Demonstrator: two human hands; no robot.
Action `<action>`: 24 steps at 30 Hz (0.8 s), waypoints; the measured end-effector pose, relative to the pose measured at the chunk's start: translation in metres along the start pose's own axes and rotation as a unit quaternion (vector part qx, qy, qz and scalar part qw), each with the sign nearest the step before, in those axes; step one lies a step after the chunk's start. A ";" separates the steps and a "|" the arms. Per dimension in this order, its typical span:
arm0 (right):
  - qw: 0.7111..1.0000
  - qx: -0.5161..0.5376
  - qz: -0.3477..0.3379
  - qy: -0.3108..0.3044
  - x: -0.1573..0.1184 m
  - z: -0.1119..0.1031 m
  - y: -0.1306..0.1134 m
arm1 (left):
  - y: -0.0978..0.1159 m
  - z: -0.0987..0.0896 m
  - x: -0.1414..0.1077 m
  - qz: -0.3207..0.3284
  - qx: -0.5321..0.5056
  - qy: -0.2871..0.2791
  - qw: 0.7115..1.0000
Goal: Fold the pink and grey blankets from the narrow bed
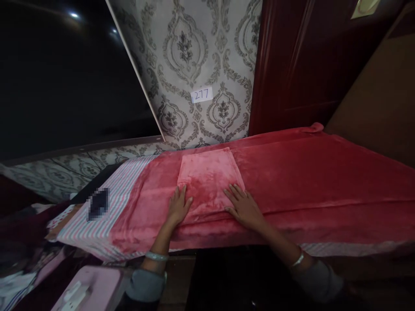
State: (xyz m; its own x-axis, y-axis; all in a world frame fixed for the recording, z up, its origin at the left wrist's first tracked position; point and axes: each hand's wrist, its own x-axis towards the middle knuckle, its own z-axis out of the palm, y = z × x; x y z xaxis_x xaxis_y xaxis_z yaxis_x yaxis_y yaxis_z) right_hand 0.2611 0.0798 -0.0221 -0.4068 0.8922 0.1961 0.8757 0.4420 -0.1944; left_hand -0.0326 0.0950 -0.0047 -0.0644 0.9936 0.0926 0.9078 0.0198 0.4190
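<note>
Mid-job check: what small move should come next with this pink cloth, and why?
I'd probably sweep the right hand lightly outward across the pink cloth's near half, with the left hand steadying the other side. That half looks patchy and ruffled, while the far edge lies fairly straight, and both hands rest spread at its near left and right.

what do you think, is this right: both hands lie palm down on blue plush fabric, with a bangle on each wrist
No: the head view shows the plush fabric is pinkish red, not blue. The left hand and right hand do lie palm down on it, with a bangle on each wrist.
</note>
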 end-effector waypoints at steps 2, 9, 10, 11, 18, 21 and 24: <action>1.000 0.002 -0.005 0.008 -0.001 0.000 0.003 | -0.001 -0.005 0.001 -0.004 -0.059 0.018 0.998; 0.999 0.023 -0.023 0.013 -0.007 -0.018 -0.006 | -0.016 -0.032 -0.026 -0.158 -0.445 0.029 0.881; 0.999 0.032 -0.037 0.012 -0.006 -0.020 -0.014 | -0.014 -0.036 -0.032 -0.161 -0.483 -0.001 0.860; 0.998 0.043 -0.053 0.007 -0.005 -0.022 -0.022 | -0.012 -0.040 -0.038 -0.159 -0.512 -0.035 0.843; 0.995 0.086 -0.052 -0.006 0.005 -0.012 -0.058 | -0.001 -0.057 -0.043 -0.160 -0.580 -0.062 0.796; 0.996 0.077 -0.047 0.018 0.005 -0.007 -0.057 | -0.010 -0.055 -0.029 -0.193 -0.576 -0.029 0.794; 0.995 0.077 -0.053 0.027 0.005 -0.005 -0.055 | -0.014 -0.054 -0.009 -0.191 -0.572 -0.005 0.798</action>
State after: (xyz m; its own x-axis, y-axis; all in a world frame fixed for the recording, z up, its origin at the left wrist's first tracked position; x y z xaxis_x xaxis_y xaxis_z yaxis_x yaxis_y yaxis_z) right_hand 0.2120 0.0597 -0.0060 -0.4763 0.8354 0.2742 0.7766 0.5460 -0.3144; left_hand -0.0670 0.0800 0.0372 -0.2371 0.9403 -0.2441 -0.1501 0.2128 0.9655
